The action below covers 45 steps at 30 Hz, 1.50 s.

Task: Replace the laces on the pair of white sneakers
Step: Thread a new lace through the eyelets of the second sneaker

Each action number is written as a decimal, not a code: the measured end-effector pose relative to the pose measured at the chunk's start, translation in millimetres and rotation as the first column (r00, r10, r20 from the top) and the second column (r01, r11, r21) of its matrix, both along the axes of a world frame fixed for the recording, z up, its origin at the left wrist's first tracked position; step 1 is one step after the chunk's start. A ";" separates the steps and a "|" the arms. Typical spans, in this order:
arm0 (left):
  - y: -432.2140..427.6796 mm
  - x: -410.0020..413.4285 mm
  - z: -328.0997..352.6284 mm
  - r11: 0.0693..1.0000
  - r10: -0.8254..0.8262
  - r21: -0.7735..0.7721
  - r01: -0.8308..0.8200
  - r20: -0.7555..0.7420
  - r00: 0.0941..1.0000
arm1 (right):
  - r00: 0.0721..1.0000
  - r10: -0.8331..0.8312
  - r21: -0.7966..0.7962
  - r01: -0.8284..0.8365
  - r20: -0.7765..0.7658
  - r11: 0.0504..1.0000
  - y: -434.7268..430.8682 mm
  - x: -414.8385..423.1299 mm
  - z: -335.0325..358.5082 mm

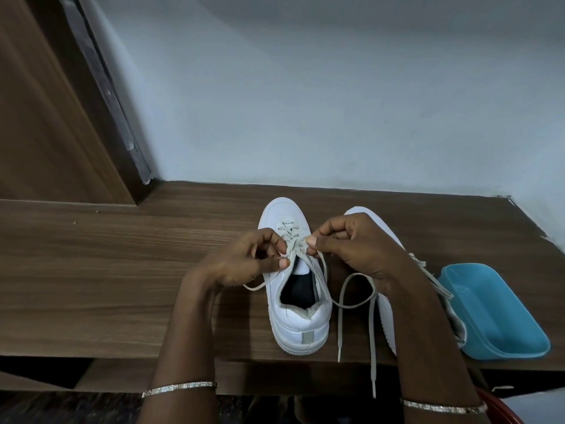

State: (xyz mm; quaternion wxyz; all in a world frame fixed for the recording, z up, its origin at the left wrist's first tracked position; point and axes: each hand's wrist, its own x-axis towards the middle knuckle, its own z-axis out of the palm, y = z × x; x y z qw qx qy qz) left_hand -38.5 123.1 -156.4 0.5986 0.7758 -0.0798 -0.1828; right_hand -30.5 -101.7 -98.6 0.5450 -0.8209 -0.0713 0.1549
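Note:
Two white sneakers stand on the wooden table, toes pointing away from me. The left sneaker (295, 304) is laced with a pale grey lace (292, 237). My left hand (244, 261) pinches the lace at the top eyelets on the shoe's left side. My right hand (357, 249) pinches the same lace on the right side, thumb and forefinger together. Loose lace ends (341, 319) trail down between the shoes and over the table's front edge. The right sneaker (386, 313) lies mostly hidden behind my right hand and forearm.
A blue plastic tray (501, 316) sits at the table's right front corner, touching the right sneaker's side. The wooden table (107, 270) meets a pale wall at the back. A brown wooden door (39, 117) stands at the far left.

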 end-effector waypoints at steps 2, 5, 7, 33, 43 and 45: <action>0.8 1.0 -0.7 1.000 0.016 0.005 -0.016 -0.018 1.000 | 1.000 -0.002 0.003 0.002 -0.005 1.000 -0.9 0.5 -0.4; 3.9 0.8 0.2 0.999 0.024 0.021 -0.024 0.004 1.000 | 1.000 0.002 0.006 -0.002 -0.013 1.000 -3.6 1.2 -2.3; 4.6 -0.4 0.3 0.999 0.035 0.015 -0.036 0.015 0.999 | 1.000 0.003 0.003 -0.003 -0.019 1.000 -5.4 2.2 -3.7; 26.8 -5.4 2.8 0.988 0.152 0.004 -0.154 0.110 0.982 | 0.999 -0.017 -0.200 0.024 0.036 0.980 -29.1 9.7 -13.6; 3.3 -6.7 18.0 0.997 0.046 -0.064 -0.043 0.050 0.998 | 0.990 0.130 -0.147 -0.135 -0.046 0.980 -25.6 7.8 -11.2; -1.3 -4.3 16.9 0.998 0.059 -0.001 -0.059 0.072 0.996 | 0.984 0.160 -0.134 -0.169 -0.076 0.977 -26.2 7.6 -11.8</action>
